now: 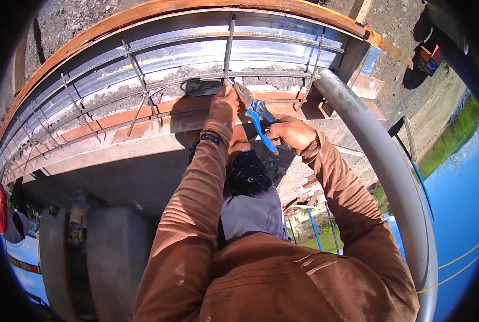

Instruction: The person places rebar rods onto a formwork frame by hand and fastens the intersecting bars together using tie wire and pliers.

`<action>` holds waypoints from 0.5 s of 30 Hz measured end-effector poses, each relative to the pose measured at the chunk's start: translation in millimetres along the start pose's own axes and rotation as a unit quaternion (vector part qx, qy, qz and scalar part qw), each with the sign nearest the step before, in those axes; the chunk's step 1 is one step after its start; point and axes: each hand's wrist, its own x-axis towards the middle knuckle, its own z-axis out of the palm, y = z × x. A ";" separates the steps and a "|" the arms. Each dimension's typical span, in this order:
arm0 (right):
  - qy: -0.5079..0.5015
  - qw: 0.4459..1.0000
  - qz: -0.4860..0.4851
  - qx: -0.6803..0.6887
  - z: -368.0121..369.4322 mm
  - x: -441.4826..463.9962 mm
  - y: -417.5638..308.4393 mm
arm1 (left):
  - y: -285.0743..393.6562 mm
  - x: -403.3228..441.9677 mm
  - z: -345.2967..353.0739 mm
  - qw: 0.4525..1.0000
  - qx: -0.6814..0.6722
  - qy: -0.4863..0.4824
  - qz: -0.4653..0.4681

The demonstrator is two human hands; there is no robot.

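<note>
My right hand (294,133) is closed around the blue handles of a pair of pliers (259,124). Their metal jaws point up and left, close to my left fingertips. My left hand (224,106) is pinched closed at the foot of an upright rebar (229,48), where it meets a lengthwise rebar (177,81). What those fingers hold, if anything, is too small to make out. More upright bars cross the lengthwise ones to the left, and another upright bar (315,59) stands to the right.
An orange-brown wooden form board (137,13) curves along the far side of the rebar, with a shiny metal sheet (196,53) inside it. Close on my right a thick grey pipe (392,155) bends downward. Below the near ledge (126,142) stands a concrete column (113,247).
</note>
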 end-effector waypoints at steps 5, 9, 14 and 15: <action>-0.046 0.996 0.054 0.046 3.8 8.4 -3.0 | -24.8 15.3 -16.2 0.972 0.118 -0.064 0.191; -0.110 0.979 0.141 0.101 -0.3 14.6 -15.8 | 2.7 -2.4 2.4 0.999 0.028 0.023 0.003; -0.131 0.965 0.175 0.146 -4.9 16.8 -33.5 | 4.4 -3.8 6.3 1.000 -0.014 0.022 -0.006; -0.140 0.960 0.179 0.163 -7.0 21.1 -34.8 | 5.6 -5.0 7.2 1.000 -0.015 0.023 -0.006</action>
